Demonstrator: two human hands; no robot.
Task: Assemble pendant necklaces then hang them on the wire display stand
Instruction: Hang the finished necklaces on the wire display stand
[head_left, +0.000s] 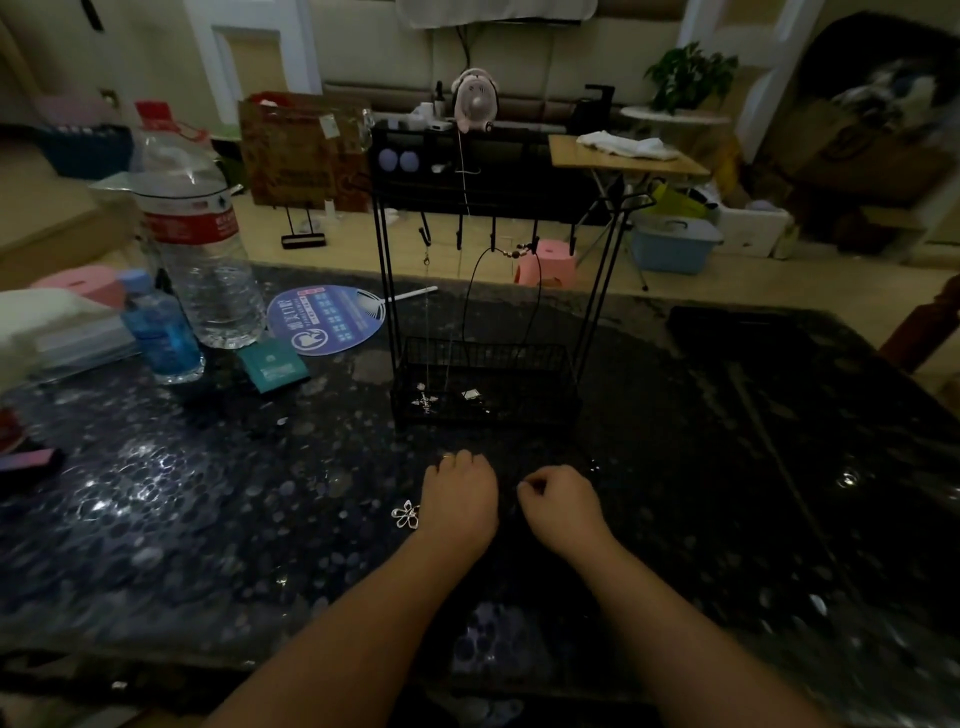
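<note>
1. Assembly looks in hand: the left hand (460, 493) and right hand (558, 496), low centre on the desk (208, 519), are curled; whether they pinch a chain I cannot tell.
2. The flower pendant (406, 514) lies just left of the left hand; next it likely needs threading.
3. The wire display stand (485, 374), mid-frame, already carries necklaces.

Bench (727, 467): dark, glossy, pebble-patterned surface with reflections. Wire display stand (488, 291): thin black matt metal, mesh basket base. Flower pendant (406, 514): shiny silver metal. Large water bottle (195, 228): clear glossy plastic, red label. Round fan (324, 319): smooth printed blue plastic.
</note>
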